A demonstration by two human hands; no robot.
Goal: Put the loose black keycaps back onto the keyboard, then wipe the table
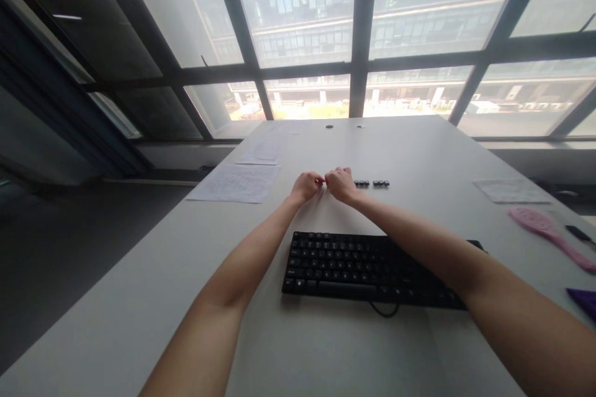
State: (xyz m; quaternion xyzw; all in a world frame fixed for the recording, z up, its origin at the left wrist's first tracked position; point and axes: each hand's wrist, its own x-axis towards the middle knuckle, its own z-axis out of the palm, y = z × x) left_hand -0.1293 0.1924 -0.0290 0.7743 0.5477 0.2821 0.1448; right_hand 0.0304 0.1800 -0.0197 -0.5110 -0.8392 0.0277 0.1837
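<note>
Beyond the keyboard, my two hands meet close together over the white table. My left hand (307,186) is closed, thumb and forefinger pinched toward the right; whatever lies between the fingertips is too small to make out. Just beside it, my right hand (339,185) is bent down with curled fingers, its fingertips partly hidden behind the knuckles. To the right of that hand stand small black keycaps in a row, one group (362,183) next to it and another group (380,183) a little further right. A black keyboard (344,263) lies nearer me, its right part beneath my right forearm.
Sheets of paper (235,183) lie at the table's left edge. A clear flat packet (511,191), a pink hairbrush (542,226), a black item (578,234) and a purple thing (584,301) are on the right. Windows stand behind the table (400,142).
</note>
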